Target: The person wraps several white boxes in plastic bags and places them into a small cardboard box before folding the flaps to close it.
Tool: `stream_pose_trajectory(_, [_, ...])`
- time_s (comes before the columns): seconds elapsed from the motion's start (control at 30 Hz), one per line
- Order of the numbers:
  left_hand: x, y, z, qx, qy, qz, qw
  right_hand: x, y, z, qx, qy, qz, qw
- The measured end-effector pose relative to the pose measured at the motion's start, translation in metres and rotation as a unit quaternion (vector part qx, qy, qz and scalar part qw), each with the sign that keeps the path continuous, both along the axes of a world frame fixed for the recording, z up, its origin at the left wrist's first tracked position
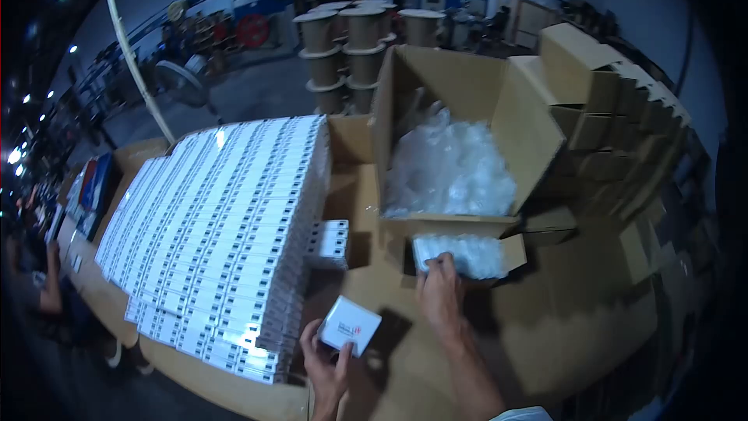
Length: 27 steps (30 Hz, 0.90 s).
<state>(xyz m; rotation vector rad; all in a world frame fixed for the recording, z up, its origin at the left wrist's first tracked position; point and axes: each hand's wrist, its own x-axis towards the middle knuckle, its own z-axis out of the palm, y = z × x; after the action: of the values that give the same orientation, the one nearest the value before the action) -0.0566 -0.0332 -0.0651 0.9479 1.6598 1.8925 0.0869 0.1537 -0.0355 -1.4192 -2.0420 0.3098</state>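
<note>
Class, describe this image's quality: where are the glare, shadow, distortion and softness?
Head view: glare spots on the stacked white boxes; shadow right of the held box; wide-angle bowing and darkened corners; the person at far left dim and soft.

Cardboard-covered table (561, 304), stacked white boxes (210, 226), open cartons (467, 93)

Dim, bluish light here, a bright glare spot on the white boxes (218, 210) left of the hands, shadows beside both hands, and dark, curved, distorted edges all round.
</note>
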Motion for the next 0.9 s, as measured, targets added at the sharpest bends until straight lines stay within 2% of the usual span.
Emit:
stream_pose_trajectory(0.03, [0.008, -0.009, 0.004, -0.02, -0.074, -0.029, 0.997, 0.006, -0.01, 0.01, 0.04, 0.051, 0.023, 0.998])
stream_pose_trajectory(0.1, [0.022, -0.011, 0.0, 0.004, -0.027, -0.027, 0.999, 0.025, -0.034, 0.013, 0.027, 0.158, 0.1, 0.982])
stream_pose_trajectory(0.13, [0.031, -0.011, 0.013, -0.034, -0.039, -0.047, 0.998, 0.037, -0.05, 0.019, -0.101, 0.219, 0.158, 0.958])
stream_pose_trajectory(0.17, [0.041, -0.014, 0.03, -0.073, -0.049, -0.064, 0.994, 0.05, -0.066, 0.025, -0.226, 0.276, 0.216, 0.909])
stream_pose_trajectory(0.2, [0.047, -0.012, 0.039, -0.111, -0.058, -0.078, 0.989, 0.061, -0.08, 0.031, -0.281, 0.271, 0.228, 0.892])
stream_pose_trajectory(0.3, [0.051, 0.0, 0.005, -0.099, 0.029, -0.196, 0.975, 0.077, -0.112, -0.028, -0.307, 0.458, 0.204, 0.809])
stream_pose_trajectory(0.33, [0.031, 0.006, -0.027, -0.217, -0.022, -0.282, 0.934, 0.088, -0.117, -0.048, -0.25, 0.421, 0.198, 0.849])
stream_pose_trajectory(0.37, [0.031, 0.018, -0.01, -0.165, 0.092, -0.266, 0.945, 0.104, -0.113, -0.058, -0.187, 0.381, 0.193, 0.885])
stream_pose_trajectory(0.43, [0.029, 0.063, 0.061, -0.059, 0.316, -0.223, 0.92, 0.125, -0.118, -0.049, -0.285, 0.488, 0.137, 0.814])
stream_pose_trajectory(0.47, [0.029, 0.09, 0.09, -0.023, 0.37, -0.191, 0.909, 0.136, -0.117, -0.048, -0.28, 0.474, 0.125, 0.825])
stream_pose_trajectory(0.5, [0.029, 0.119, 0.118, 0.015, 0.423, -0.157, 0.892, 0.144, -0.113, -0.049, -0.278, 0.478, 0.113, 0.826])
stream_pose_trajectory(0.57, [0.033, 0.177, 0.155, 0.043, 0.433, -0.127, 0.891, 0.156, -0.116, -0.049, -0.28, 0.484, 0.084, 0.825])
stream_pose_trajectory(0.6, [0.025, 0.217, 0.162, 0.099, 0.476, -0.124, 0.865, 0.15, -0.119, -0.022, -0.267, 0.52, 0.065, 0.809])
stream_pose_trajectory(0.7, [0.016, 0.316, 0.178, 0.081, 0.57, -0.058, 0.815, 0.148, -0.115, -0.045, -0.28, 0.619, 0.068, 0.73])
stream_pose_trajectory(0.73, [0.009, 0.347, 0.176, 0.065, 0.604, -0.049, 0.793, 0.149, -0.112, -0.047, -0.243, 0.583, 0.06, 0.773])
stream_pose_trajectory(0.83, [-0.019, 0.409, 0.171, -0.106, 0.59, -0.138, 0.788, 0.158, -0.103, -0.017, -0.152, 0.442, 0.09, 0.88])
stream_pose_trajectory(0.9, [-0.027, 0.43, 0.17, -0.054, 0.588, -0.121, 0.798, 0.157, -0.1, -0.02, -0.186, 0.47, 0.088, 0.858])
